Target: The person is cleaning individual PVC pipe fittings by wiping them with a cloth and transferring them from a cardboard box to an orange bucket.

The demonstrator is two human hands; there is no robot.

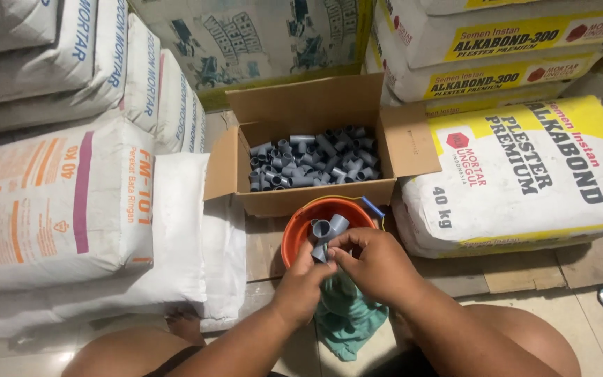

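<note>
Head view: the fingers (335, 253) of both hands are meeting over a grey pipe fitting (320, 253), closed together on it from either side. The left hand (301, 286) is gripping the fitting from below and the left, and the right hand (378, 265) is pinching it from the right, with its fingers curled in toward the left hand. The fitting is sitting just above the near rim of an orange bucket (294, 234), between the two hands.

Two more grey fittings (331, 226) are lying inside the bucket, just beyond the fingers, one showing its open round end. A teal cloth (347, 318) is hanging below the hands, between the person's knees, reaching toward the tiled floor (598, 328).

Directly behind the bucket, an open cardboard box (315, 199) is standing with its flaps folded outward; it is holding a heap of grey pipe fittings (312, 164) of the same kind. A white and yellow mortar sack (525, 174) is lying to the right of the box, touching its right flap. A white and orange sack (57, 202) is lying to the left, on top of plain white sacks (190, 244). More sacks (497, 49) are stacked against the back, behind the box.
</note>
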